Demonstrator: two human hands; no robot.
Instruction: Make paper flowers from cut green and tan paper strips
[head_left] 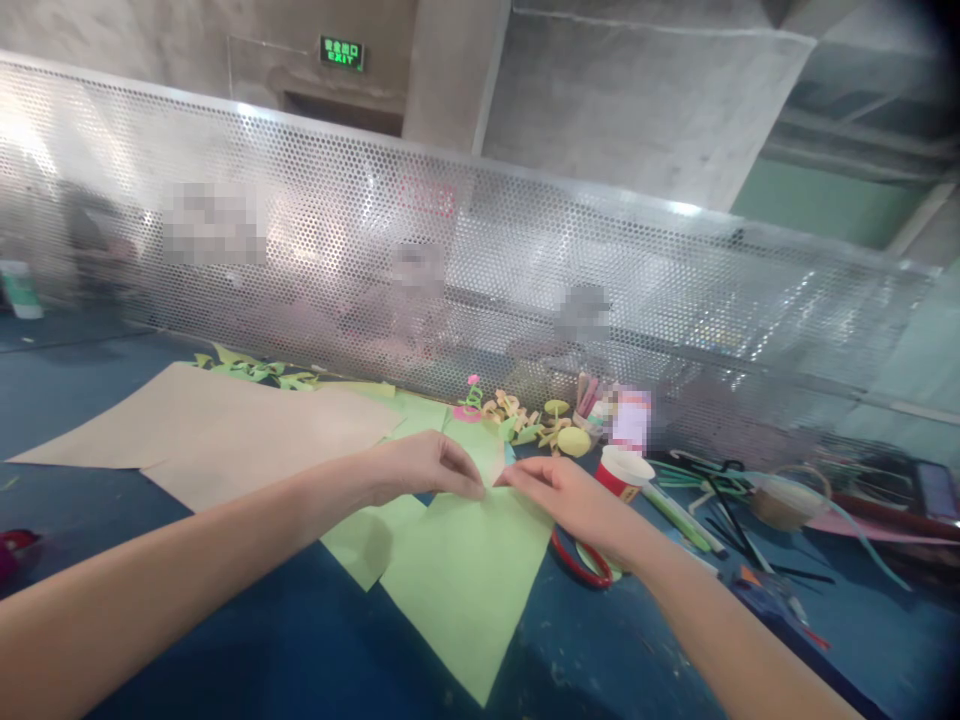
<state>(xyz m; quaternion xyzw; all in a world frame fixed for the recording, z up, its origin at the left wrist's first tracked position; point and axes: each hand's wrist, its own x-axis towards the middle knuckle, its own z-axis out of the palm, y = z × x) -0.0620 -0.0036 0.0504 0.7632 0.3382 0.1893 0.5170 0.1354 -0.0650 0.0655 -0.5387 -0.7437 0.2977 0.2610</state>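
Observation:
A light green paper sheet (465,580) lies on the blue table (225,640), its near corner pointing toward me. My left hand (424,465) pinches the sheet's far edge, fingers closed on a folded flap. My right hand (566,495) meets it from the right, fingertips also pinching that edge. Both hands touch at the fold near the sheet's top. A second green sheet (367,545) lies partly under the first.
Brown paper sheets (225,430) lie at the left. Green leaf cut-outs (255,370), paper flowers (525,415), a red cup (622,470), red-handled scissors (581,565), sticks and strips crowd the right. A perforated metal screen (450,260) borders the far edge.

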